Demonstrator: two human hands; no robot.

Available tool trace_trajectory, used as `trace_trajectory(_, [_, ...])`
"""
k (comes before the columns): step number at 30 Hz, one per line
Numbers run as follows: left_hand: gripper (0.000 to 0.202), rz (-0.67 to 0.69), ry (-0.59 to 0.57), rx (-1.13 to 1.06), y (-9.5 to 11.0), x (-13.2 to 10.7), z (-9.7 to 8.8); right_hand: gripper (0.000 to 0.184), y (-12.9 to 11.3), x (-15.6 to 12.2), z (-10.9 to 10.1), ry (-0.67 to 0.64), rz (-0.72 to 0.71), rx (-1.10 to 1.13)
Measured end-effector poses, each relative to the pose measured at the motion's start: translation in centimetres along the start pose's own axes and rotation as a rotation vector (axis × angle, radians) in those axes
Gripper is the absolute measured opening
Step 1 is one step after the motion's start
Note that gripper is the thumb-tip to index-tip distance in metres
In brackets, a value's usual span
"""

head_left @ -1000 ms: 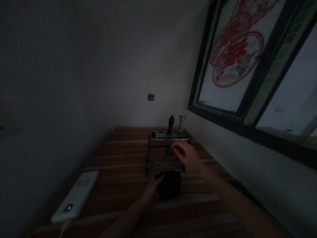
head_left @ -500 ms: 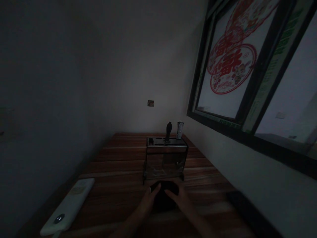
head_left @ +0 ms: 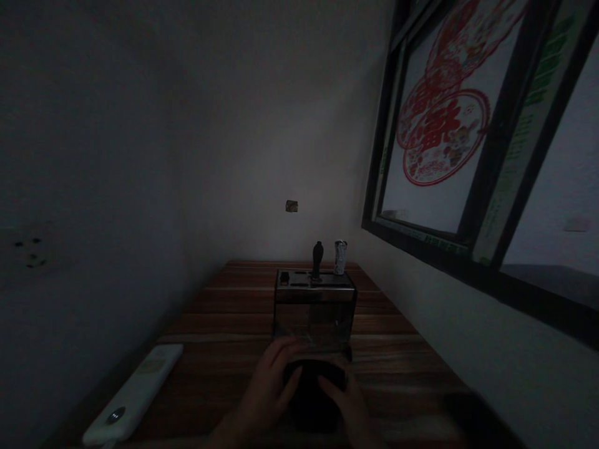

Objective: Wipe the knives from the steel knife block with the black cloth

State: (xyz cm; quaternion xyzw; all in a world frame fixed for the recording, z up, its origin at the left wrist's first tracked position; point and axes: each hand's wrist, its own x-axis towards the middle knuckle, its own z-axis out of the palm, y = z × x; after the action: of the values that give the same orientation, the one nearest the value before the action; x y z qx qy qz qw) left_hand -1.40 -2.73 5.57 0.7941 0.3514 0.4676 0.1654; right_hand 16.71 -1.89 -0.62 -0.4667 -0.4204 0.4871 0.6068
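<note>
A dark, rounded black object (head_left: 314,399) is between my two hands at the bottom middle; the dim light hides what kind of thing it is. My left hand (head_left: 274,377) lies along its left side, thumb against the near face and fingers curved over the far left edge. On the other side, my right hand (head_left: 345,393) grips the right edge, its thumb pressed on the front and its other fingers mostly hidden. Just beyond stands a metal-topped rack (head_left: 316,294) with slots and clear sides. A black handle (head_left: 317,259) sticks up from its top.
A white patterned cylinder (head_left: 340,257) stands at the rack's right end. On the left of the wooden table (head_left: 215,355) lies a long white device (head_left: 135,393). A dark blurred object (head_left: 482,418) is at the lower right. Walls and a window (head_left: 435,237) border the table.
The view has tilted up slightly, so the rack sits lower in it. My left hand's fingers have shifted up and over the black object's far left edge; my right hand still grips it.
</note>
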Motion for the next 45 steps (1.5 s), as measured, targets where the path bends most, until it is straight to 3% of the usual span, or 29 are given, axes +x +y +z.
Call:
trace_trajectory(3, [0.037, 0.330, -0.027, 0.294, 2.2, 3.0, -2.3, 0.042, -0.9, -0.5, 0.4, -0.062, 0.097, 0.170])
trace_trajectory(6, [0.032, 0.621, -0.106, 0.571, 4.9, 8.1, -3.8, 0.047, -1.7, -0.9, 0.7, -0.076, 0.202, 0.258])
trace_trajectory(9, [0.020, 0.781, -0.267, 0.889, 6.6, 13.8, -4.2, 0.052, -1.8, -1.0, 0.4, -0.075, 0.317, 0.291])
trace_trajectory(13, [0.018, 0.916, -0.403, 1.141, 6.4, 19.2, -3.4, 0.056, -0.8, -0.8, -0.1, -0.045, 0.282, 0.228])
trace_trajectory(16, [0.017, 0.829, -0.502, 1.276, 5.5, 20.9, -1.9, 0.059, 0.1, -0.4, -0.4, -0.055, 0.254, 0.193])
trace_trajectory(21, [0.028, 0.676, -0.514, 1.346, 4.7, 22.0, 0.4, 0.052, 0.9, 0.5, -0.7, -0.079, 0.192, 0.143])
trace_trajectory(28, [0.008, 0.453, -0.654, 1.425, 3.2, 23.4, 1.4, 0.043, 0.9, 1.2, -0.9, -0.134, 0.172, 0.097])
trace_trajectory(30, [0.022, 0.404, -0.682, 1.435, 3.0, 23.7, 1.4, 0.044, 0.8, 1.0, -0.8, -0.141, 0.153, 0.094])
trace_trajectory(33, [0.030, 0.367, -0.702, 1.437, 3.2, 24.2, 0.9, 0.048, 0.5, 0.8, -0.7, -0.141, 0.140, 0.111])
trace_trajectory(36, [0.024, 0.363, -0.687, 1.440, 4.3, 24.9, -0.3, 0.048, 0.1, 0.5, -0.6, -0.137, 0.142, 0.121])
trace_trajectory(39, [0.004, 0.376, -0.625, 1.457, 6.2, 26.2, -1.9, 0.045, -0.3, 0.3, -0.7, -0.145, 0.106, 0.114])
trace_trajectory(41, [0.016, 0.385, -0.578, 1.473, 7.8, 27.2, -3.2, 0.045, -0.5, 0.3, -0.7, -0.144, 0.087, 0.111])
trace_trajectory(45, [0.021, 0.401, -0.506, 1.514, 11.3, 28.8, -6.3, 0.052, -0.8, 0.2, -0.7, -0.136, 0.109, 0.124])
